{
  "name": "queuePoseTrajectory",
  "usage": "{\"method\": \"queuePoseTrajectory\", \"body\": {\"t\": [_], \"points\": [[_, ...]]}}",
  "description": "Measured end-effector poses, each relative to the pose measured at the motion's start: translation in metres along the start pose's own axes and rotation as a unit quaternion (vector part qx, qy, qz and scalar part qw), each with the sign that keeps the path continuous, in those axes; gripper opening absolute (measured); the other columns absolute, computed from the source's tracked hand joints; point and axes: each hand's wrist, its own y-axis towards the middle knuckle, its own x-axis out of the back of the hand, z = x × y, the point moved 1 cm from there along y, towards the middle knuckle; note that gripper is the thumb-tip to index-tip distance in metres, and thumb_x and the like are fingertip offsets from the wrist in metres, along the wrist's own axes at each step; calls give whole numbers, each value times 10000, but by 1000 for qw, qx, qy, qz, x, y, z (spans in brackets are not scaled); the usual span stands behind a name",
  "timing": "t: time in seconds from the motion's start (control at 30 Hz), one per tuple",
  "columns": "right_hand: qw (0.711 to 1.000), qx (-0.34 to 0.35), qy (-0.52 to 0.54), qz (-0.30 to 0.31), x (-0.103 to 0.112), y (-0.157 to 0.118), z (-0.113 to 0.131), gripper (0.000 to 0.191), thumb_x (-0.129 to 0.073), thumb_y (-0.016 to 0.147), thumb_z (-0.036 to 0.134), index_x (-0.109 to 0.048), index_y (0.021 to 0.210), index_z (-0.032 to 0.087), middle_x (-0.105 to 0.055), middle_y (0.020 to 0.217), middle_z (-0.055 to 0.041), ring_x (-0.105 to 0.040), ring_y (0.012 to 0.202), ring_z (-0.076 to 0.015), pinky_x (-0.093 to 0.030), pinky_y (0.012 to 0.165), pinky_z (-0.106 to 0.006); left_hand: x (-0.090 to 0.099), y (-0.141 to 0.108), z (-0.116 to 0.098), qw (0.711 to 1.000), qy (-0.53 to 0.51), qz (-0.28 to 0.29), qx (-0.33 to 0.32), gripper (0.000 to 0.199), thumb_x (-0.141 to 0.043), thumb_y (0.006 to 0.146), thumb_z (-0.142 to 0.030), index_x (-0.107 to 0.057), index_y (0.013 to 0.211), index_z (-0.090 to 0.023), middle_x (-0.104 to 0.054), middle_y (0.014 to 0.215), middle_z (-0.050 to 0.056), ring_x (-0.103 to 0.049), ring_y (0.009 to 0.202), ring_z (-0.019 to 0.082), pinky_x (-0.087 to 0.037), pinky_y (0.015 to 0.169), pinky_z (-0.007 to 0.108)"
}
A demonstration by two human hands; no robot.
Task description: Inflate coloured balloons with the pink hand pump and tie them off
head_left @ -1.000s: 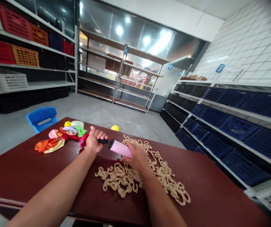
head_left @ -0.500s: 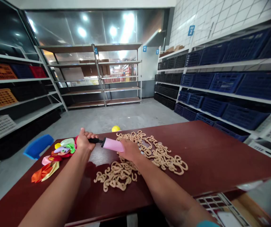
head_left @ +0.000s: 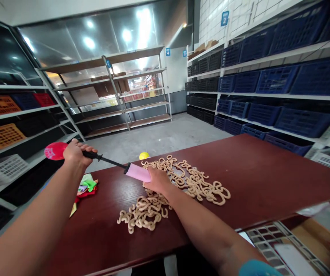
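Note:
My left hand (head_left: 78,152) is closed around the black handle of a pink hand pump (head_left: 138,172). A red, partly inflated balloon (head_left: 55,151) with pale print sticks out on the far side of that hand. My right hand (head_left: 159,180) is wrapped around the pump's pink barrel, and the black rod between the two hands is drawn far out. Beneath and around my right hand lie tan, curly strands (head_left: 196,184) in a loose heap. Limp coloured balloons (head_left: 88,186) lie near my left forearm, which hides part of them.
The dark red table (head_left: 254,172) spans the front. A yellow ball-like thing (head_left: 144,155) shows at its far edge. Blue crates (head_left: 271,82) fill the right shelves; orange crates (head_left: 4,135) are on the left. A white grid basket (head_left: 268,245) is at lower right.
My left hand has moved left and up, drawing the rod out of the barrel. The red balloon shows much larger beside it. My view has tilted; my right hand has barely moved.

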Motion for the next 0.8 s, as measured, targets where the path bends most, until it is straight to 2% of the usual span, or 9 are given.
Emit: {"method": "queuePoseTrajectory", "body": {"t": [0.1, 0.43, 0.53, 0.67, 0.8], "points": [[1000, -12, 10, -1, -3, -1, 0, 513, -601, 622, 386, -490, 1095, 220, -621, 878, -62, -573, 748, -207, -404, 638, -321, -9, -8, 13, 1000, -1, -11, -26, 336, -388, 810, -263, -153, 579, -199, -189, 384, -73, -252, 299, 82, -290, 367, 240], [999, -19, 19, -24, -5, -1, -1, 485, -579, 643, 429, -492, 1069, 214, -621, 848, -57, -576, 723, -202, -373, 614, -299, -40, -46, 72, 999, 2, 35, 22, 409, -438, 787, -397, -154, 564, -206, -197, 384, -78, -272, 294, 81, -324, 365, 238], [999, -22, 23, -35, -2, -1, -1, 490, -588, 638, 432, -489, 1061, 208, -623, 836, -53, -578, 719, -196, -364, 608, -288, -44, -51, 83, 999, -5, 43, 26, 421, -465, 767, -426, -169, 561, -208, -214, 386, -78, -289, 295, 85, -324, 364, 242], [998, -7, 28, -53, 3, 0, 1, 482, -596, 629, 431, -490, 1043, 209, -624, 851, -50, -578, 733, -192, -357, 598, -275, -43, -46, 69, 999, 6, 37, 22, 402, -455, 765, -402, -168, 559, -211, -218, 382, -71, -297, 299, 100, -331, 360, 258], [998, -2, 32, -60, 5, 1, 3, 494, -597, 616, 445, -495, 1041, 214, -621, 849, -48, -578, 730, -199, -360, 591, -277, -39, -33, 29, 999, 22, 34, -3, 381, -458, 759, -343, -160, 561, -211, -200, 381, -71, -285, 298, 99, -337, 362, 257]]}}
